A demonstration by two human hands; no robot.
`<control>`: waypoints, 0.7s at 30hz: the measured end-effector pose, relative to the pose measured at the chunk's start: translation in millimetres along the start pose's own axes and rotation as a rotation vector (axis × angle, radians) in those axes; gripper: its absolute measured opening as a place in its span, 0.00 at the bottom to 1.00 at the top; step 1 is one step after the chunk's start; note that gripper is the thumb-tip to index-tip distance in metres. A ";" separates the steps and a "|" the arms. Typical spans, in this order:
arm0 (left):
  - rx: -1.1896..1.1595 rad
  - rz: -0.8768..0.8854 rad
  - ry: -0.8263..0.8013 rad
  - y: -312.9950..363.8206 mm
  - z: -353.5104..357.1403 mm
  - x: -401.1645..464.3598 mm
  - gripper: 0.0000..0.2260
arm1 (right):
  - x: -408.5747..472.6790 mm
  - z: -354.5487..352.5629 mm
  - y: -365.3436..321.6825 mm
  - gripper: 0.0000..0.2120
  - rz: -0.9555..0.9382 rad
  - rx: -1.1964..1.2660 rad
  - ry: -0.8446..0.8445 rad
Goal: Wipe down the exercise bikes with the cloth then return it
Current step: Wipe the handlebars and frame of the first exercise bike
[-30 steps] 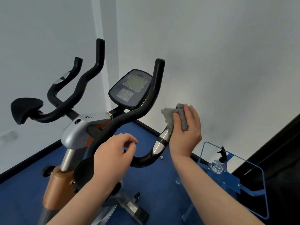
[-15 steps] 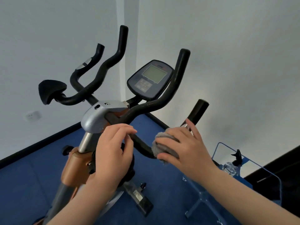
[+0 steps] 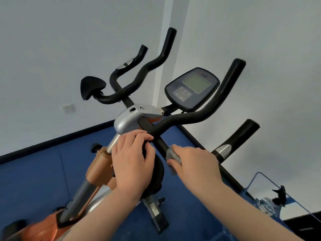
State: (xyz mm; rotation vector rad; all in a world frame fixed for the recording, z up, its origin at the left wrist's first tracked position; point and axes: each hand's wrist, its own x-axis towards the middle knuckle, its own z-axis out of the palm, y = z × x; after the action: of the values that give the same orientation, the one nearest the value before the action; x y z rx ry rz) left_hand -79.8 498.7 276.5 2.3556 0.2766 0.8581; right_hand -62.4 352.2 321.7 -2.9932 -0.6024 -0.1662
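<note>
The right hand (image 3: 194, 164) is grasping the grey cloth (image 3: 171, 154), wrapping it around the lower black handlebar (image 3: 160, 143) of the bike (image 3: 133, 117). Only a crumpled edge of the cloth is showing, poking out past the fingertips on the side facing the left hand; the rest is hidden under the palm. The left hand (image 3: 132, 160) is lying just beside it, fingers loosely curled over a round black knob (image 3: 159, 171) below the silver stem cover; whether it is truly gripping or only resting there is hard to tell.

To do this stroke well, the right hand should probably be keeping the cloth closed all the way round the tube and sliding along its length, so the underside is getting wiped too. The silver sensor plate (image 3: 224, 150), up the bar beyond the right hand, and the long upright grip (image 3: 225, 91) above it likely need the same treatment, as does the console (image 3: 192, 88) ahead of both hands. The left hand seems to be steadying the frame, which should help against the bars twisting under pressure. A bunched cloth may be skipping patches, so refolding could help.
</note>
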 end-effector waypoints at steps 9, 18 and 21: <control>-0.005 -0.032 0.023 -2.7 5.2 0.3 0.07 | 38.2 8.5 -7.5 0.12 0.017 0.256 0.006; -0.011 -0.169 0.092 -4.8 9.4 1.2 0.06 | 53.7 10.2 -1.2 0.13 -0.064 0.354 -0.014; -0.013 -0.252 0.092 -9.5 10.5 -1.6 0.07 | 37.7 12.7 10.7 0.13 -0.144 0.259 0.003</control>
State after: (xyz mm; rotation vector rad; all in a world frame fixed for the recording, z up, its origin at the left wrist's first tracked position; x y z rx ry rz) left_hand -74.2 500.6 263.5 2.2120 0.5907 0.8429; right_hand -22.6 358.0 313.1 -2.7018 -0.7751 -0.0933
